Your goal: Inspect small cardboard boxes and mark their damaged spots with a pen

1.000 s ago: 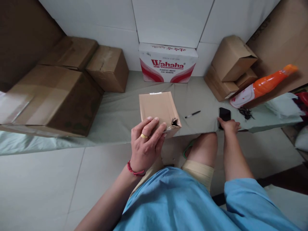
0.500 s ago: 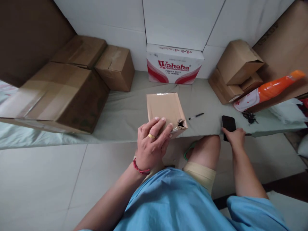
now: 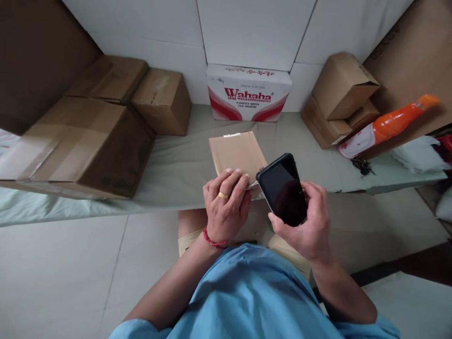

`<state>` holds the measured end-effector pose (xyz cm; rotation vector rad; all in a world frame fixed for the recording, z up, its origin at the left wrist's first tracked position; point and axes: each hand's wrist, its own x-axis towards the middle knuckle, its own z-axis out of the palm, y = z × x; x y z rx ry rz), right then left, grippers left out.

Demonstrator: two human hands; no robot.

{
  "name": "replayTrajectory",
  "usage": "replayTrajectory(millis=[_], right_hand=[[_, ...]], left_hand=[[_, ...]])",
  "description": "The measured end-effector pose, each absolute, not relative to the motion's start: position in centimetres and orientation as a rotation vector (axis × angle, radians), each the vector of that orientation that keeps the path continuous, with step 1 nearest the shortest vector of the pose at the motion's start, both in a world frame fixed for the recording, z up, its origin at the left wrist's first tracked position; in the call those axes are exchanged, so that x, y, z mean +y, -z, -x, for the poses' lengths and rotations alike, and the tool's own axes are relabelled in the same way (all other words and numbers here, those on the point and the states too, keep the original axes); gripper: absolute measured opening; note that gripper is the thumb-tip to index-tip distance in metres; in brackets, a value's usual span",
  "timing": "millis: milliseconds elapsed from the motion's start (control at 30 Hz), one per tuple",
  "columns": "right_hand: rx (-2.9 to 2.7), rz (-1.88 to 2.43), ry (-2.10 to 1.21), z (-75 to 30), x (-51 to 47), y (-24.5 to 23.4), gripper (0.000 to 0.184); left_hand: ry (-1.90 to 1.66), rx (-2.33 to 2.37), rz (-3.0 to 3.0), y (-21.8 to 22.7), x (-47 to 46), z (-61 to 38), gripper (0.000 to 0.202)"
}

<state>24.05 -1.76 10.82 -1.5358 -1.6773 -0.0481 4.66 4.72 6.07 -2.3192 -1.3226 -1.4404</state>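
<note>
Draped in pale green cloth, a long table (image 3: 169, 176); near the middle of its front edge, a small cardboard box (image 3: 233, 150), flat on top, with a strip of shiny tape (image 3: 232, 135) at the far side; over the near side of that top, the left hand (image 3: 226, 202), fingers together and loosely bent, thumb hidden; impossible to tell whether gripping or merely resting.

Held in the right hand (image 3: 309, 223), a dark phone (image 3: 282, 188), screen up and black, tilted, clasped near its lower end between thumb and curled fingers; in front of the box's near right corner, over the table's front edge; contact with the box uncertain.

Probably light for its bulk, the box; stiff across the panels, easily crushed at the corners; best taken by two opposite walls. Likely denser, the phone; rigid, slick on the glass, fragile if dropped; safest by the long edges, thumb off the screen.

Along the table's back edge, a red-and-white Wahaha carton (image 3: 249, 96); toward the left end, brown cartons (image 3: 70, 141); toward the back right corner, stacked small boxes (image 3: 341, 94), an orange bottle (image 3: 388, 126) and, just beside it, keys (image 3: 362, 165).
</note>
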Motion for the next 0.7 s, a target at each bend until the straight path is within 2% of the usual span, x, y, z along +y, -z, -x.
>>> replayTrajectory(millis=[600, 700], right_hand=[[-1.665, 1.565, 0.083, -21.7, -1.5, -10.5, 0.068], [-1.610, 1.624, 0.065, -23.8, -1.1, -10.0, 0.069]], left_hand=[[1.484, -1.332, 2.321, -6.0, 4.6, -4.9, 0.042], [1.545, -1.367, 2.331, -6.2, 4.2, -4.4, 0.048]])
